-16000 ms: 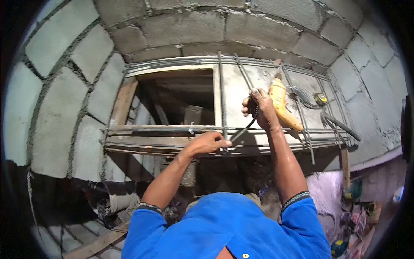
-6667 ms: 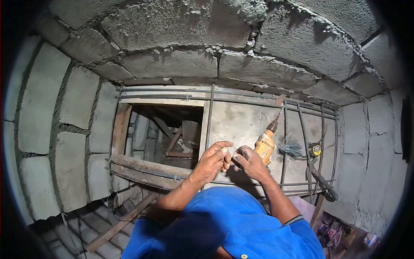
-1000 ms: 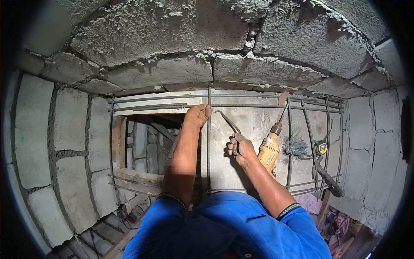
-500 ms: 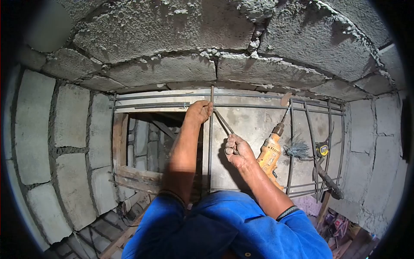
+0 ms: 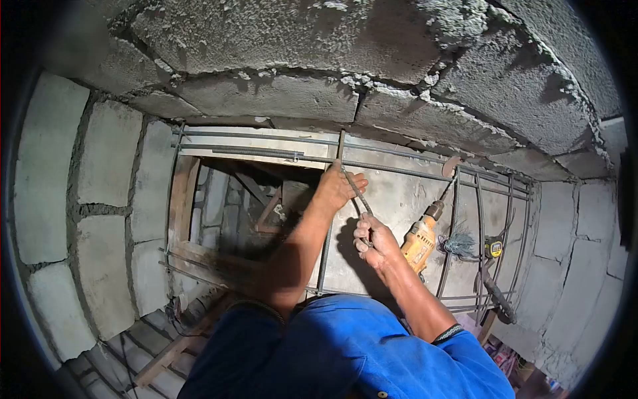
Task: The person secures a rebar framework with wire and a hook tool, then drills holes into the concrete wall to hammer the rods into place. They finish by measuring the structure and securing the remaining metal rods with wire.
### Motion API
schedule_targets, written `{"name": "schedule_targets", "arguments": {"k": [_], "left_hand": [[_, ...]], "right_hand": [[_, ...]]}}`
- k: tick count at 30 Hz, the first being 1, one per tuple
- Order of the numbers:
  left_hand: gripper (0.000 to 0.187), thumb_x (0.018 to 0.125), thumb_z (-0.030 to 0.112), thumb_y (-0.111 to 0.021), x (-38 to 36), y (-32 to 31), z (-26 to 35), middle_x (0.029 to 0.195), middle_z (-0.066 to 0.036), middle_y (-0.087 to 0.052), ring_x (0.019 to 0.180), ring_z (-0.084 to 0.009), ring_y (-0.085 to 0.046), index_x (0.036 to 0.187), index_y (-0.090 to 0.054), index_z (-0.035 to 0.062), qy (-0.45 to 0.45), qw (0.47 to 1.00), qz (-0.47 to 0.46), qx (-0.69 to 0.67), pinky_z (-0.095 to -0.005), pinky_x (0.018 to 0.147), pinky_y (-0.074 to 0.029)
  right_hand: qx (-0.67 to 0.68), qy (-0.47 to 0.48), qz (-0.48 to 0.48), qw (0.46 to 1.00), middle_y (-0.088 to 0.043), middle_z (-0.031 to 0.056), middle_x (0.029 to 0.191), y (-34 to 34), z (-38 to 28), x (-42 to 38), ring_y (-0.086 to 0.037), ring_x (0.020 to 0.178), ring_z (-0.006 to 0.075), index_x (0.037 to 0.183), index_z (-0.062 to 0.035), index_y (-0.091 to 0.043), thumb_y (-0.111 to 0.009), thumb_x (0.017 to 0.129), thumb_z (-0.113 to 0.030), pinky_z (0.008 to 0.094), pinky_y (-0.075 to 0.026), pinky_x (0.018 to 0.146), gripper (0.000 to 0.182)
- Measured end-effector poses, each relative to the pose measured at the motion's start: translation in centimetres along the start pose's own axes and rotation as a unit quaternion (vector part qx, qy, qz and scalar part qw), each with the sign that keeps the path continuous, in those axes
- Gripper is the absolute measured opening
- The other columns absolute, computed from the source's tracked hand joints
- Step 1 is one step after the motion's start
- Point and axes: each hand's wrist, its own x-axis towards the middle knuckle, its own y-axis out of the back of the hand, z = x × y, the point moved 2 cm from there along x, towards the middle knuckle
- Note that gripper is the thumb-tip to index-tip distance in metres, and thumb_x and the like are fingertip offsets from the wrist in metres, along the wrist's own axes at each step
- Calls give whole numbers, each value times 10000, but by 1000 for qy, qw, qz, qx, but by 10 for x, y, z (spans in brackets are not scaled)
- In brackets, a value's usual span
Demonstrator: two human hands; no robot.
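My right hand (image 5: 375, 241) is closed around a rebar tying hook (image 5: 357, 191), a thin dark metal rod slanting up to the left. The tip of the hook reaches the place where an upright steel bar (image 5: 325, 259) crosses the long horizontal bars (image 5: 392, 171). My left hand (image 5: 337, 189) is at that same crossing, against the upright bar, its fingers stretched out to the right behind the hook. Any wire at the crossing is too small to make out.
A yellow drill (image 5: 419, 245) lies right of my right hand, beside a bundle of tie wire (image 5: 458, 245), a tape measure (image 5: 493, 248) and a hammer (image 5: 498, 296). Left of my arms is a wood-framed opening (image 5: 178, 206). Concrete block walls (image 5: 109, 159) enclose three sides.
My left hand has gone from a pinch at the crossing to outstretched fingers. My right hand still holds the hook at the crossing. The camera view has shifted and tilted slightly.
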Motion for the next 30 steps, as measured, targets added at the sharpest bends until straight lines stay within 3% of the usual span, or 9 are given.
{"name": "schedule_targets", "arguments": {"k": [5,7,11,14,19,24,25,29,30], "left_hand": [[296,1035,264,-443,17,-12,-33,856,-150,-619,703,-306,-669,979,-528,-14,-123,988,95,15,-439,671,-585],[223,1018,187,-458,18,-14,-38,854,-148,-621,722,-307,-675,1001,-530,-23,-162,981,105,-21,-422,671,-593],[178,988,117,-504,16,-21,-40,879,-155,-620,724,-284,-680,1044,-526,-51,-196,973,121,-16,-393,667,-601],[152,982,101,-517,9,-28,-36,857,-148,-616,689,-267,-673,1014,-533,-47,-199,968,155,-11,-377,625,-597],[125,970,95,-544,13,-19,-35,818,-120,-599,644,-244,-654,934,-552,-24,-197,970,144,2,-359,579,-584],[282,940,219,-625,-11,2,1,826,-142,-674,651,-233,-668,1058,-611,-36,-89,970,37,225,-344,563,-569],[230,896,188,-660,-10,15,14,816,-187,-694,710,-286,-693,975,-651,-28,-147,922,67,351,-388,601,-564],[326,780,17,-625,-19,13,63,1048,-207,-663,961,-387,-614,1104,-667,25,-618,377,128,678,-464,889,-474],[326,780,17,-625,-9,19,67,1048,-207,-663,961,-387,-614,1104,-667,25,-621,377,131,675,-464,889,-474]], "right_hand": [[-319,-52,17,946,-575,-7,681,19,-61,-1,-555,580,102,936,-73,-563,-643,935,-204,286,-406,434,154],[-654,128,45,745,-681,90,785,25,-98,9,-648,681,182,1016,-17,-603,-742,831,-215,369,-532,605,305],[-964,36,26,262,-704,204,825,-18,-137,37,-687,741,364,916,-35,-716,-627,825,-229,441,-544,678,232],[-979,78,31,186,-704,207,878,-38,-123,24,-685,836,385,924,-32,-729,-628,833,-247,451,-539,732,255],[-950,149,-46,269,-689,199,803,-25,-106,4,-676,801,376,922,-64,-723,-669,850,-363,456,-533,736,313],[-852,153,-80,493,-689,196,806,-13,-101,3,-668,804,384,942,-53,-706,-734,802,-388,446,-519,747,365],[-851,154,-77,497,-689,196,806,-14,-101,4,-668,804,384,942,-53,-706,-734,802,-388,446,-519,747,365],[-864,194,-70,460,-688,196,793,-14,-96,0,-670,768,386,937,-46,-705,-714,797,-333,453,-528,730,319],[-870,218,-72,437,-685,198,784,-14,-96,1,-668,758,388,925,-45,-704,-703,796,-316,460,-529,726,300]]}}
